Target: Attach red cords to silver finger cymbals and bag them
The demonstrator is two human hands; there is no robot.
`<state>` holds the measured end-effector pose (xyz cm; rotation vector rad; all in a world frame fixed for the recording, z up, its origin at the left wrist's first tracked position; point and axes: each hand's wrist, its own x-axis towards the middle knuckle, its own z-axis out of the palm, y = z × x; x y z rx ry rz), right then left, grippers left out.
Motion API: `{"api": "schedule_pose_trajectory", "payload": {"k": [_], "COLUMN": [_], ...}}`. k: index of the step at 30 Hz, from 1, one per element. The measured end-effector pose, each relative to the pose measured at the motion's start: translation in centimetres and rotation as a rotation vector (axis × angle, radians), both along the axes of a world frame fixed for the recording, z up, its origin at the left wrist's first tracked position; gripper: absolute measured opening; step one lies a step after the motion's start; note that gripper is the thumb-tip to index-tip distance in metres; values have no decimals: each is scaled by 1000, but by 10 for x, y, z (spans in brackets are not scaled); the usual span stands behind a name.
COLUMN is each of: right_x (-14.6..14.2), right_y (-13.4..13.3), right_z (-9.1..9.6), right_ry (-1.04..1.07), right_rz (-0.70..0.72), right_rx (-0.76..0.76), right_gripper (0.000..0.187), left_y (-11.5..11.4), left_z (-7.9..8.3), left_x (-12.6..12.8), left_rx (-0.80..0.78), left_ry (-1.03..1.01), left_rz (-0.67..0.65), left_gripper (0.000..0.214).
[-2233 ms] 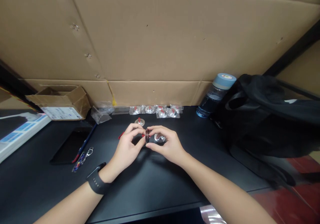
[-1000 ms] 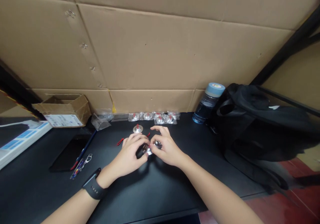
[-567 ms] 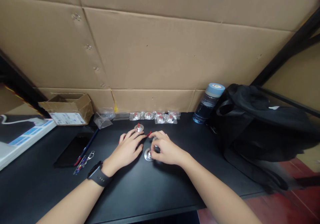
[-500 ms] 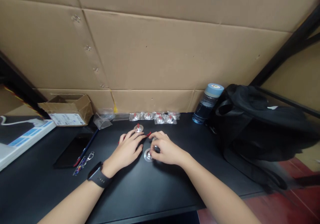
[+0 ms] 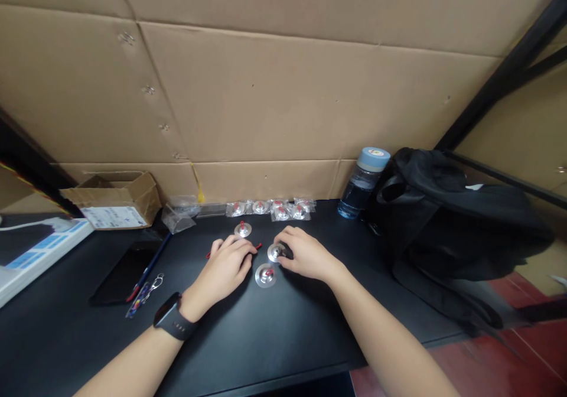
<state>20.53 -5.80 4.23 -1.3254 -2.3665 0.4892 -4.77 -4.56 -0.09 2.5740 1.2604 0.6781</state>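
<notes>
My right hand (image 5: 305, 254) has its thumb and fingers around the rim of a small silver finger cymbal (image 5: 275, 253), with a dark gap under the palm. Just in front of it another finger cymbal (image 5: 261, 279) with a red loop lies on the black table (image 5: 261, 338). My left hand (image 5: 228, 264) rests on the table, fingers loosely bent and thumb apart. A red cord (image 5: 258, 246) pokes out beside its fingertips, and a bit of red shows at its left edge. Beyond it lies a third cymbal (image 5: 242, 230) with a red loop.
Several cymbals in clear bags (image 5: 282, 211) line the cardboard wall (image 5: 266, 101). At left are an open carton (image 5: 117, 199), clear plastic wrappers (image 5: 178, 218), a dark phone (image 5: 119, 273), a keychain (image 5: 145, 295) and a power strip (image 5: 48, 246). A water bottle (image 5: 361, 187) and black backpack (image 5: 465, 220) stand right.
My right hand has moved off the front cymbal, uncovering its red loop, and now grips the cymbal behind it. The left hand stays almost where it was. The view has shifted slightly.
</notes>
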Motion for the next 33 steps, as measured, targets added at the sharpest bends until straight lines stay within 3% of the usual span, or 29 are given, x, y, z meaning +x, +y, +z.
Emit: {"api": "schedule_pose_trajectory", "payload": {"k": [4,11,15,20,26,33], "right_x": [0,-5,-9,-21,-31,-29], "right_y": [0,-1,-7,-13,-15,-14], "right_z": [-3,-6,-3,-5,-10,-7], "right_ry": [-17,-46,-88,-59,-122,-159], "right_rz": [33,93,154,315,218,127], "right_rx": [-14,-6,7,-26,57,63], "right_gripper": [27,28,35,15,13,10], "left_y": [-1,2,6,15,22,23], "left_z": [8,8,7,-5,-17,-10], "left_x": [0,-5,-8,-16,-11,-1], "left_rx": [12,-35,84,73,51,48], "left_ry": [-27,-50,-37,84,104,62], "left_rz": [34,15,154,201,172,228], "left_gripper": [20,20,27,41,46,43]}}
